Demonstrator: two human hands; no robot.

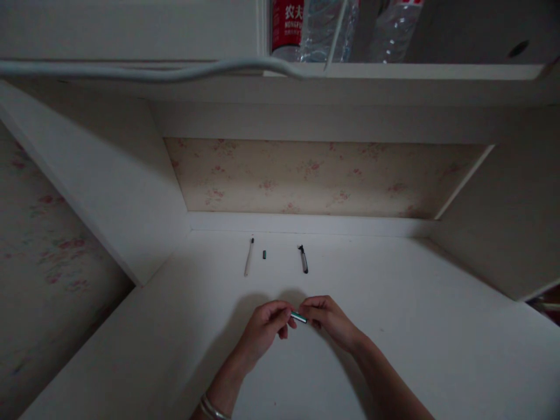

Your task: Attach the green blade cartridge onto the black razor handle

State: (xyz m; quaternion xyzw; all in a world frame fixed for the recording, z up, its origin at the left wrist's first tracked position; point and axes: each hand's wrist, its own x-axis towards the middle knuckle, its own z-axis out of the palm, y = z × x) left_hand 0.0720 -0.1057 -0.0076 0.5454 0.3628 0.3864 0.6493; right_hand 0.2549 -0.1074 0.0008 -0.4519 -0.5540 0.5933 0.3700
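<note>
Above the white desk (406, 303), near its middle, two bare hands meet around a short green stick (299, 317) with a pale stripe and dark edging. The left hand (266, 326) has its thumb and fingers pinched on the stick's left end, while the other end points to the right and a little toward the person. The right hand (329, 319) is curled narrow, its fingertips drawn together at the stick's upper side; whether they grip it or only touch it, one cannot tell. A bracelet (212, 407) circles the left wrist.

Beyond the hands, three small things lie on the desk. A toothbrush (248, 259) with a pale handle and dark bristles is on the left, its head toward the back. Just to its right lies a small dark piece (264, 255) with some green on it, too small to make out. Farther right, apart from both, is a razor (304, 261) with a grey and black handle, its head also toward the back.

Flowered wallpaper (280, 186) covers the wall behind. On the shelf (415, 71) overhead stand clear plastic bottles (396, 32), and a white cable (175, 74) runs along its front.
</note>
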